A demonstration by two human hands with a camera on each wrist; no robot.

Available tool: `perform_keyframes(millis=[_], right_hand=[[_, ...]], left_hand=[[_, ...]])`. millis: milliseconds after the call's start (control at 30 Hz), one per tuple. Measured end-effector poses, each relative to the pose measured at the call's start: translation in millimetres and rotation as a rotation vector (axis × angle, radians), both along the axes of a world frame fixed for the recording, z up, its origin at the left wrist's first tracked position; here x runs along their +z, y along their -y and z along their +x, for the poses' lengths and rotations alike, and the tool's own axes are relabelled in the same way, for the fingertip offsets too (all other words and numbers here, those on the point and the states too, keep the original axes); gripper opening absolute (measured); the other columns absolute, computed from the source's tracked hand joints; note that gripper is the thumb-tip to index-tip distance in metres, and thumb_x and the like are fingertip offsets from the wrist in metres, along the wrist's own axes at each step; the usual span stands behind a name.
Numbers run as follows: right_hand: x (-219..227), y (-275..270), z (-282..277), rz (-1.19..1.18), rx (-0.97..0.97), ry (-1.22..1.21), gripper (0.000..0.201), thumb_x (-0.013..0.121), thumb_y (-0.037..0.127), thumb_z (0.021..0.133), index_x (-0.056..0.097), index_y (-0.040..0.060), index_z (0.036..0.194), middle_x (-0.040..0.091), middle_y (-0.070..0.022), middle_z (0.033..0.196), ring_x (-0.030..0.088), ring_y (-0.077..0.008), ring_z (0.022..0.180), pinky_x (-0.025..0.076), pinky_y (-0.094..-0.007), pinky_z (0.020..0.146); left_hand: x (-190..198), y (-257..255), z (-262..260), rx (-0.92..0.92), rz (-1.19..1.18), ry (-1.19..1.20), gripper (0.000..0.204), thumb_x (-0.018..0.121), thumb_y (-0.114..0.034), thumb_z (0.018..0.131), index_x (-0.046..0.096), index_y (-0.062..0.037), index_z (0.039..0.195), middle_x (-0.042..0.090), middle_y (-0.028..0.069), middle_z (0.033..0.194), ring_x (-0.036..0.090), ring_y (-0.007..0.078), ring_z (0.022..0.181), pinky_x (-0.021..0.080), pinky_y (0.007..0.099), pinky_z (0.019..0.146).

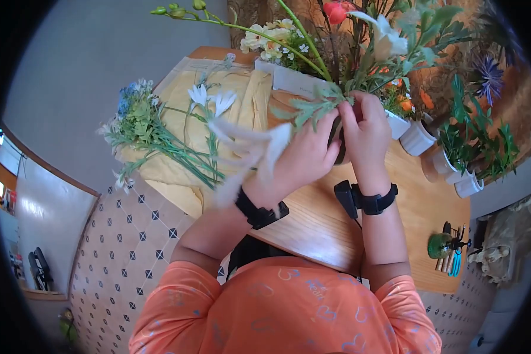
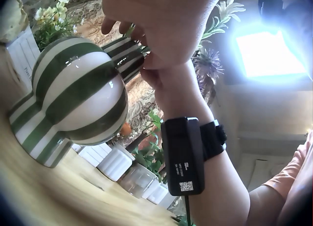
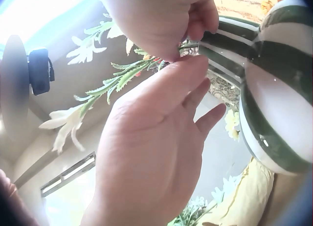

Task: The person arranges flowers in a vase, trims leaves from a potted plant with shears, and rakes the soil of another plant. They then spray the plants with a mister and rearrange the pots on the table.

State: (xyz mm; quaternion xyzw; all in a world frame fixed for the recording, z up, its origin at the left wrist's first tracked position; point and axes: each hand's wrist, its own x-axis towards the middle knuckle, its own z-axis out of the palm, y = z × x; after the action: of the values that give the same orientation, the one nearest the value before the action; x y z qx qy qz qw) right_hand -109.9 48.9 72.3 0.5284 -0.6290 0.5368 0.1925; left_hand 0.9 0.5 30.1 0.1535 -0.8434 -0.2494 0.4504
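Observation:
A green-and-white striped vase (image 2: 78, 89) stands on the table, its narrow neck up by both hands. At its mouth my left hand (image 1: 312, 144) pinches a stem between thumb and index finger, the other fingers loosely extended beside the neck. My right hand (image 1: 369, 130) pinches the same stem from the other side, fingertips meeting the left ones. That stem carries jagged green leaves and a white artificial flower (image 3: 66, 123), which leans toward me and looks blurred in the head view. From the vase rise a green budded stem (image 1: 248, 29), a red flower (image 1: 338, 10) and another white flower (image 1: 386, 38).
Left on the wooden table (image 1: 419, 206), blue and white artificial flowers (image 1: 138, 112) lie on yellow wrapping paper (image 1: 171, 183). Small white pots (image 1: 418, 138) with plants line the right side. A green glass bottle (image 1: 438, 245) and tools (image 1: 454, 262) sit near the right edge.

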Motion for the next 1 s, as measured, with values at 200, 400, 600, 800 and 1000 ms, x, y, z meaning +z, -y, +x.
perform_keyframes(millis=[200, 400, 600, 800, 1000], right_hand=[[-18.4, -1.8, -29.0, -0.037, 0.006, 0.257, 0.022, 0.056, 0.022, 0.089, 0.061, 0.0007, 0.091, 0.062, -0.0108, 0.078, 0.058, -0.0169, 0.062, 0.045, -0.0293, 0.054], [-23.5, -9.1, -28.9, 0.066, 0.126, 0.553, 0.033, 0.048, 0.029, 0.095, 0.059, -0.0001, 0.086, 0.060, -0.0058, 0.072, 0.052, -0.0098, 0.056, 0.043, -0.0248, 0.052], [-42.2, -24.4, 17.8, 0.302, 0.326, 0.446, 0.019, 0.056, 0.020, 0.091, 0.058, 0.0014, 0.087, 0.053, -0.0032, 0.063, 0.050, -0.0093, 0.055, 0.041, -0.0243, 0.051], [-87.1, 6.1, 80.6, 0.479, 0.574, -0.090, 0.012, 0.053, 0.013, 0.089, 0.059, 0.0022, 0.090, 0.061, -0.0088, 0.079, 0.060, -0.0200, 0.068, 0.048, -0.0310, 0.064], [-81.0, 33.5, 144.1, 0.679, 0.695, -0.017, 0.014, 0.057, 0.019, 0.085, 0.059, 0.0052, 0.088, 0.063, -0.0150, 0.076, 0.062, -0.0334, 0.071, 0.048, -0.0395, 0.061]], left_hand=[[7.5, 2.6, 8.0, 0.029, -0.257, 0.125, 0.060, 0.063, -0.007, 0.070, 0.042, -0.0015, 0.126, 0.036, 0.0171, 0.138, 0.032, 0.0383, 0.127, 0.029, 0.0455, 0.105], [10.5, -3.4, 14.2, 0.004, -0.154, 0.056, 0.058, 0.064, -0.007, 0.071, 0.044, -0.0011, 0.125, 0.039, 0.0189, 0.134, 0.034, 0.0377, 0.126, 0.030, 0.0444, 0.105], [-28.0, 6.5, 51.5, 0.160, 0.189, 0.031, 0.051, 0.062, -0.009, 0.075, 0.045, 0.0001, 0.122, 0.048, 0.0196, 0.119, 0.046, 0.0364, 0.113, 0.037, 0.0391, 0.097], [-75.9, 35.5, 119.1, 0.344, 0.463, -0.345, 0.044, 0.066, -0.012, 0.079, 0.048, 0.0007, 0.116, 0.060, 0.0136, 0.099, 0.058, 0.0229, 0.095, 0.047, 0.0309, 0.077], [-41.1, 61.0, 208.2, 0.917, 0.413, 0.174, 0.027, 0.063, -0.023, 0.080, 0.059, -0.0010, 0.094, 0.063, 0.0173, 0.087, 0.061, 0.0313, 0.087, 0.049, 0.0386, 0.072]])
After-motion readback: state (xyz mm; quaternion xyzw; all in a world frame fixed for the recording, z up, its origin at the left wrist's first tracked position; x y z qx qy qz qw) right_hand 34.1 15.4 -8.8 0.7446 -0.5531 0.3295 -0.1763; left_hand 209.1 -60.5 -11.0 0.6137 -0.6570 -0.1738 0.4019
